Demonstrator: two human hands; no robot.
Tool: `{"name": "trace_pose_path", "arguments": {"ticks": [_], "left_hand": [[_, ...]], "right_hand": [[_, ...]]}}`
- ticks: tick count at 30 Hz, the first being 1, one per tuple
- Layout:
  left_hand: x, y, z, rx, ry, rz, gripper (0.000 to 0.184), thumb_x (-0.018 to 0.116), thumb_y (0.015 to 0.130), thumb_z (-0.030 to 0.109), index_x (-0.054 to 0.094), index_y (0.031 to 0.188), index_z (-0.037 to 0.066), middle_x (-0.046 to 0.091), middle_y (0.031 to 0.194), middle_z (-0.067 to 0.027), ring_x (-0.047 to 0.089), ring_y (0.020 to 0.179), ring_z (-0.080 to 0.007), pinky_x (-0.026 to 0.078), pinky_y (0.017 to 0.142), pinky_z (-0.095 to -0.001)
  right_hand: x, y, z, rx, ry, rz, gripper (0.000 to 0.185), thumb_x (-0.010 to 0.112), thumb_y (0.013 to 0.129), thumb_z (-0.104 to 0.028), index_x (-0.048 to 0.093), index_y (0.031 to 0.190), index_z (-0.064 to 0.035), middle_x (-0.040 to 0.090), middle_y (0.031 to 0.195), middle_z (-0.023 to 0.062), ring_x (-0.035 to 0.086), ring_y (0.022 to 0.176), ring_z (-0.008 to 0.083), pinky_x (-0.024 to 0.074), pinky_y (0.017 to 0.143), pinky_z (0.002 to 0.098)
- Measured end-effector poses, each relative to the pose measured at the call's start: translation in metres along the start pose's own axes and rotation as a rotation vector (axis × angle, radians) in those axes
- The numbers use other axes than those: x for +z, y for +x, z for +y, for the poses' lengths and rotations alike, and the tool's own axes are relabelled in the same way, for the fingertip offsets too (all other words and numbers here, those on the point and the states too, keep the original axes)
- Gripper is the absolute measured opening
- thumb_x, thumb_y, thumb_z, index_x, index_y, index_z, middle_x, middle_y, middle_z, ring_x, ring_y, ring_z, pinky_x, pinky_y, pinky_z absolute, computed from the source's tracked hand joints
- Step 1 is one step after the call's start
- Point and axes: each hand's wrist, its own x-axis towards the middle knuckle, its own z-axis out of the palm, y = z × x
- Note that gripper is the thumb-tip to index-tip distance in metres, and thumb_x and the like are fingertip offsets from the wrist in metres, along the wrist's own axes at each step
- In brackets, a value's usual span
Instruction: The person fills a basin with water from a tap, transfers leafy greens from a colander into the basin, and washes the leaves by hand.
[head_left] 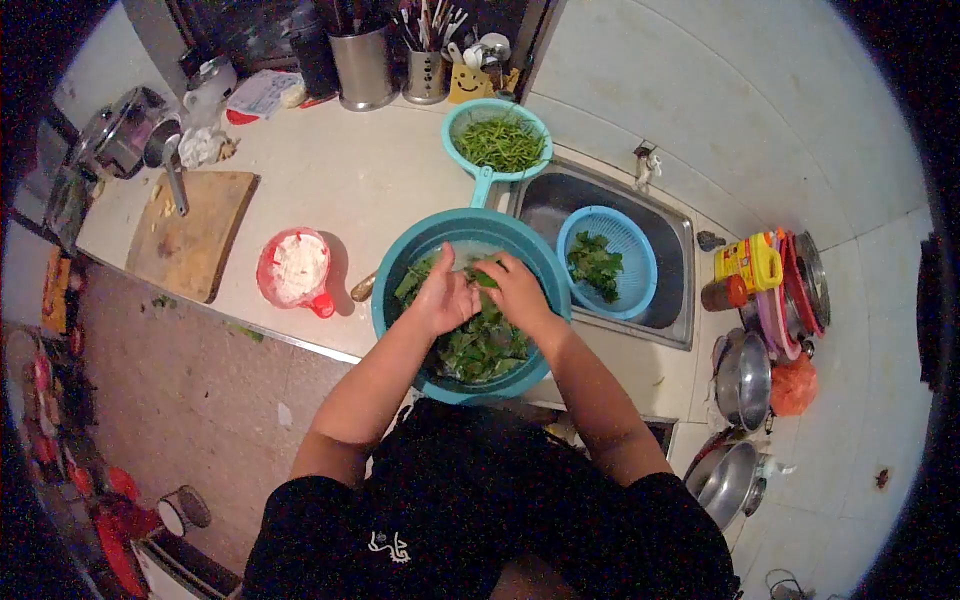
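Note:
A large teal basin (393, 232) stands at the counter's front edge, with green leaves (482, 350) in water inside it. Over the basin's left part is my left hand (446, 292), palm turned up and fingers apart, with nothing seen in it. Beside it, my right hand (516, 292) has curled fingers around a green leaf (484, 279). The two hands are close together above the leaves. To the right, a blue colander (640, 266) with some leaves (595, 262) sits in the sink.
A light blue strainer (453, 117) of green beans stands behind the basin. On the left are a red cup of white powder (299, 266) and a wooden cutting board (190, 232). Metal bowls (743, 380) and a yellow container (748, 262) are right of the sink (683, 240).

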Motion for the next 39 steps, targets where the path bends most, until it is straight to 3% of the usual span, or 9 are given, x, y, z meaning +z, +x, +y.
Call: {"name": "trace_pose_path", "arguments": {"ticks": [3, 5, 19, 22, 24, 26, 30, 34, 39], "left_hand": [[-0.018, 0.007, -0.003, -0.171, -0.292, -0.526, 0.056, 0.036, 0.081, 0.051, 0.039, 0.114, 0.007, 0.051, 0.103, -0.0086, 0.051, 0.094, -0.024, 0.044, 0.075, -0.0317], [0.016, -0.009, 0.004, -0.043, 0.164, 0.102, 0.054, 0.038, 0.082, 0.048, 0.04, 0.114, 0.005, 0.05, 0.107, -0.0098, 0.049, 0.098, -0.0233, 0.041, 0.081, -0.0324], [0.0, -0.014, 0.007, 0.337, 0.829, 0.527, 0.034, 0.046, 0.083, 0.016, 0.045, 0.115, 0.003, 0.048, 0.113, -0.009, 0.043, 0.107, -0.0189, 0.032, 0.09, -0.0298], [-0.002, -0.015, 0.005, 0.35, 0.921, 0.505, 0.039, 0.049, 0.081, 0.016, 0.042, 0.117, 0.004, 0.044, 0.118, -0.0119, 0.043, 0.108, -0.0227, 0.031, 0.092, -0.0317], [0.0, -0.013, -0.001, 0.563, 1.565, 0.438, 0.046, 0.057, 0.073, 0.021, 0.044, 0.116, 0.008, 0.041, 0.119, -0.0179, 0.04, 0.11, -0.0285, 0.031, 0.092, -0.033], [0.014, -0.012, -0.013, 0.529, 1.676, 0.367, 0.057, 0.062, 0.068, 0.026, 0.04, 0.119, 0.013, 0.028, 0.127, -0.0218, 0.027, 0.117, -0.0382, 0.026, 0.095, -0.0439], [0.049, -0.008, -0.036, 0.25, 2.188, 0.235, 0.069, 0.064, 0.066, 0.035, 0.03, 0.125, 0.024, 0.007, 0.134, -0.0203, 0.011, 0.119, -0.0465, 0.019, 0.093, -0.0558], [0.044, 0.006, -0.05, 0.148, 2.367, 0.116, 0.076, 0.065, 0.064, 0.039, 0.025, 0.128, 0.029, -0.004, 0.136, -0.0191, 0.013, 0.117, -0.051, 0.023, 0.09, -0.0589], [0.016, 0.021, -0.056, 0.115, 2.344, 0.075, 0.056, 0.061, 0.069, 0.024, 0.038, 0.12, 0.022, 0.023, 0.128, -0.0188, 0.041, 0.101, -0.0431, 0.038, 0.082, -0.0501]], "right_hand": [[-0.012, 0.002, -0.003, 0.046, -0.006, 0.059, 0.032, 0.054, 0.068, -0.005, 0.052, 0.1, -0.0096, 0.047, 0.098, 0.0168, 0.048, 0.09, 0.0341, 0.042, 0.076, 0.0382], [-0.014, 0.004, 0.005, 0.094, 0.043, 0.188, 0.03, 0.053, 0.065, 0.0, 0.053, 0.094, -0.0083, 0.049, 0.094, 0.0166, 0.049, 0.088, 0.0344, 0.0422, 0.073, 0.0391], [-0.127, -0.019, 0.098, 0.289, -0.16, 0.779, 0.038, 0.06, 0.073, -0.022, 0.049, 0.105, -0.0059, 0.042, 0.11, 0.0209, 0.042, 0.099, 0.035, 0.0349, 0.083, 0.0396], [-0.136, -0.03, 0.152, 0.412, -0.371, 0.654, 0.051, 0.064, 0.068, -0.032, 0.046, 0.113, -0.0138, 0.031, 0.12, 0.0238, 0.033, 0.109, 0.0399, 0.0298, 0.089, 0.0451], [-0.134, -0.042, 0.172, 0.443, -0.523, 0.48, 0.062, 0.067, 0.063, -0.04, 0.043, 0.118, -0.0223, 0.025, 0.127, 0.0188, 0.025, 0.114, 0.0422, 0.0267, 0.091, 0.049], [-0.131, -0.05, 0.169, 0.826, -0.478, 0.088, 0.07, 0.069, 0.057, -0.045, 0.042, 0.119, -0.0246, 0.023, 0.132, 0.012, 0.021, 0.116, 0.0431, 0.0264, 0.091, 0.0514], [-0.115, -0.07, 0.233, 0.398, -0.379, 0.267, 0.049, 0.058, 0.069, -0.011, 0.043, 0.116, -0.0096, 0.028, 0.13, 0.0111, 0.044, 0.102, 0.037, 0.0382, 0.084, 0.0396], [-0.114, -0.065, 0.201, 0.615, -0.346, 0.397, 0.043, 0.049, 0.068, 0.003, 0.046, 0.11, -0.0024, 0.043, 0.117, 0.016, 0.051, 0.092, 0.032, 0.0422, 0.077, 0.0353], [-0.123, -0.067, 0.205, 0.62, -0.353, 0.654, 0.032, 0.055, 0.068, -0.001, 0.053, 0.1, -0.0013, 0.046, 0.112, 0.018, 0.051, 0.091, 0.0325, 0.0426, 0.074, 0.0366]]}}
